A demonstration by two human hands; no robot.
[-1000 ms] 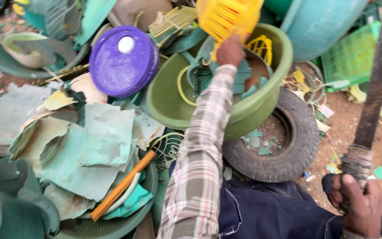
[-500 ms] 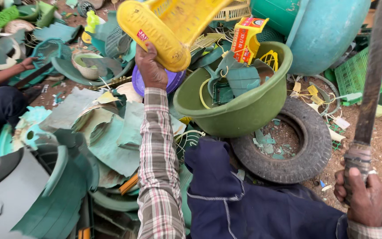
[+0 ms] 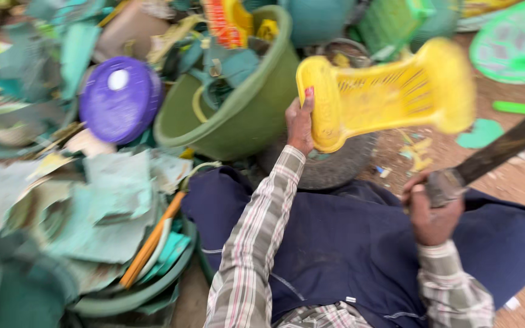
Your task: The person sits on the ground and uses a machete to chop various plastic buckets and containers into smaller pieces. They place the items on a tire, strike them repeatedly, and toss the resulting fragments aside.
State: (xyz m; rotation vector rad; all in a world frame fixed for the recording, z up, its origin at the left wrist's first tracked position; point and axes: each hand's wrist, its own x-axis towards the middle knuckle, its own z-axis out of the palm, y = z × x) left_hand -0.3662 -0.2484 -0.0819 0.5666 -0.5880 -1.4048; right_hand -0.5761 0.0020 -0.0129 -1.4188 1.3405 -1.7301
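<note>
Sitting on bare dirt ground among heaps of green plastic scrap. Gripping a yellow slatted plastic piece by its rim, left hand fingers pinching it, lifting it over a tyre, seemingly for chopping. Clenching a dark blade's handle in the right hand, fingers wrapped tight.

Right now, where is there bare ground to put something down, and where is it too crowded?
Bare brown ground lies at the right, between the slotted yellow plastic piece in the left hand and the dark blade in the right hand; only small scraps there. The left side is crowded: green plastic basin, round purple lid, torn green plastic sheets.
</note>
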